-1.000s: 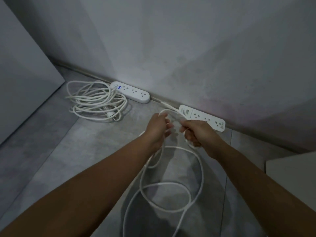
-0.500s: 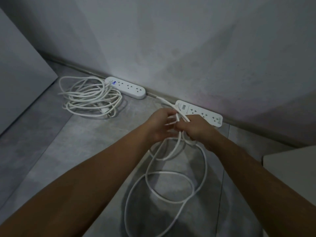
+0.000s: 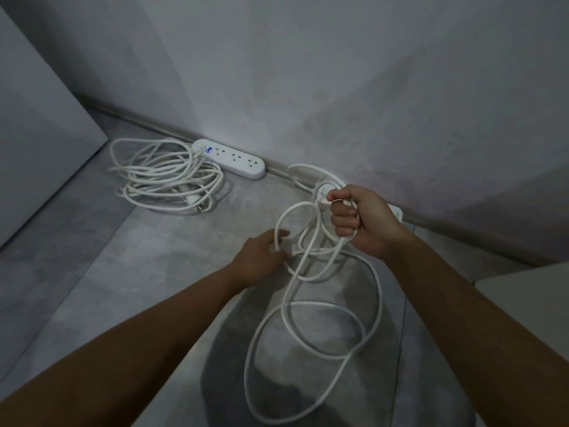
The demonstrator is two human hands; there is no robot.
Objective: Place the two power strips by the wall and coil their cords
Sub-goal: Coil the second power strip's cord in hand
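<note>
Your right hand clenches gathered cord loops near the wall; your left hand touches the next loop, grip unclear. Slack trails along the floor toward you, nearer your left.

The hands split apart! The right hand lifts, fist wrapped round the gathered loops of cord, now hiding most of the nearer power strip. The left hand drops away, fingers against a hanging strand.
</note>
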